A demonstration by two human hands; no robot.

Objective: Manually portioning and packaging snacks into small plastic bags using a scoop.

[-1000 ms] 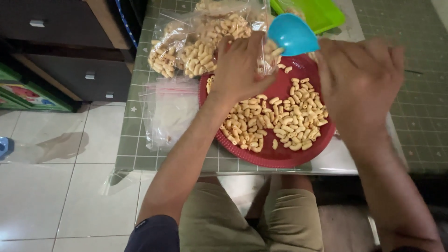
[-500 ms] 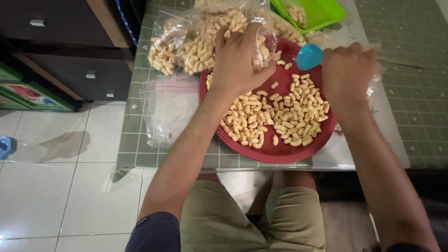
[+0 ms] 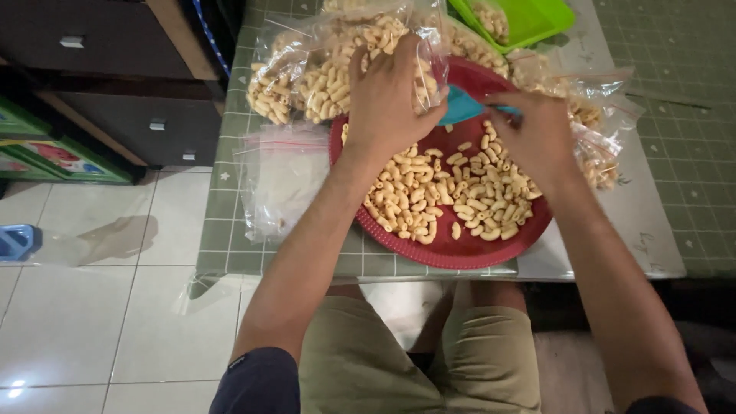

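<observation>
Over the red tray (image 3: pixel 429 253), your left hand (image 3: pixel 391 96) is gripping the clear bag's (image 3: pixel 322 65) mouth, keeping it open above the tray's far edge, while your right hand (image 3: pixel 537 138) is clasping the blue scoop (image 3: pixel 464 107), tipped toward it beside the loose macaroni (image 3: pixel 452 192).

Blue scoop (image 3: pixel 464 107) largely hidden, seemingly

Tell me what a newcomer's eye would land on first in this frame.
The red tray heaped with pale macaroni sits mid-table. Above it, the left hand grips a clear bag of macaroni at the tray's far edge, while the right hand holds a blue scoop at the bag's mouth. A green bin lies at the far right.
</observation>
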